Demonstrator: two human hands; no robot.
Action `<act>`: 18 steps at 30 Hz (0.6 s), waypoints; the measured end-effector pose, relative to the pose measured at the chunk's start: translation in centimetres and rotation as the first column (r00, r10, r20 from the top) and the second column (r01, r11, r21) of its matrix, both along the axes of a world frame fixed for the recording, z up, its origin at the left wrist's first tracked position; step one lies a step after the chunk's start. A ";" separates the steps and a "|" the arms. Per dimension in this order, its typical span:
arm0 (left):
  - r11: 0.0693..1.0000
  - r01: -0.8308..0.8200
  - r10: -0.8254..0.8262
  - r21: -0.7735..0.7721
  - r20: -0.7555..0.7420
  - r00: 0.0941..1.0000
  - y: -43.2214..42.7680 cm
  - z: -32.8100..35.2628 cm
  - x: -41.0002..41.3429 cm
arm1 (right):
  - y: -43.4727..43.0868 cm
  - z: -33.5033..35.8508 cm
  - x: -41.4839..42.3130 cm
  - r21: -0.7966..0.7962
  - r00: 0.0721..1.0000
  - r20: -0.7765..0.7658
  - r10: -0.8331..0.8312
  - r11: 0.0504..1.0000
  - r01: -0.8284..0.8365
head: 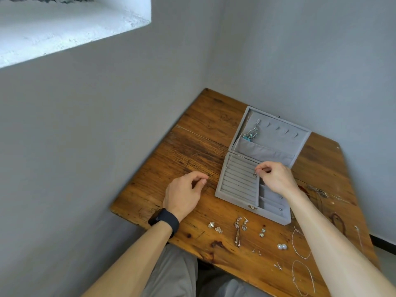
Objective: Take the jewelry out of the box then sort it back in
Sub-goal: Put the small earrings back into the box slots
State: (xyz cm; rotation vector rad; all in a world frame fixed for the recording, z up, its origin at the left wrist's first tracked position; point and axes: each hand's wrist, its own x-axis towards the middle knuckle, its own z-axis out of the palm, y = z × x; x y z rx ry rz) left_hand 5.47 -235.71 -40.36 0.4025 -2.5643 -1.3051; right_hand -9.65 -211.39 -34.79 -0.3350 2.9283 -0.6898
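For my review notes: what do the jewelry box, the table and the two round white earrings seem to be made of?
Jewelry box: grey velvet-like fabric, matte and fuzzy, with a small brass-coloured clasp. Table: wood, brown, visible grain, knots and scratches. Round white earrings: glossy pearl or imitation; the look leaves that open.

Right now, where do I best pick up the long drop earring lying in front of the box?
I'd pinch the long drop earring by its chunky top charm, straight down from above, fingers across its width. It lies flat on the table, and the thin tail offers little to hold.
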 end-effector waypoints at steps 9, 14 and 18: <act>1.000 0.004 -0.004 -0.011 0.002 1.000 0.1 0.2 0.1 | -1.1 0.3 -0.5 0.043 0.993 -0.024 -0.117 0.992 0.118; 1.000 -0.004 0.005 -0.014 0.006 1.000 0.2 0.2 0.1 | -1.9 0.0 -0.3 0.088 0.983 -0.086 -0.163 0.981 0.171; 1.000 -0.007 0.007 -0.001 0.006 1.000 0.2 0.1 0.1 | -1.5 -0.1 0.2 0.036 0.980 -0.089 -0.176 0.983 0.180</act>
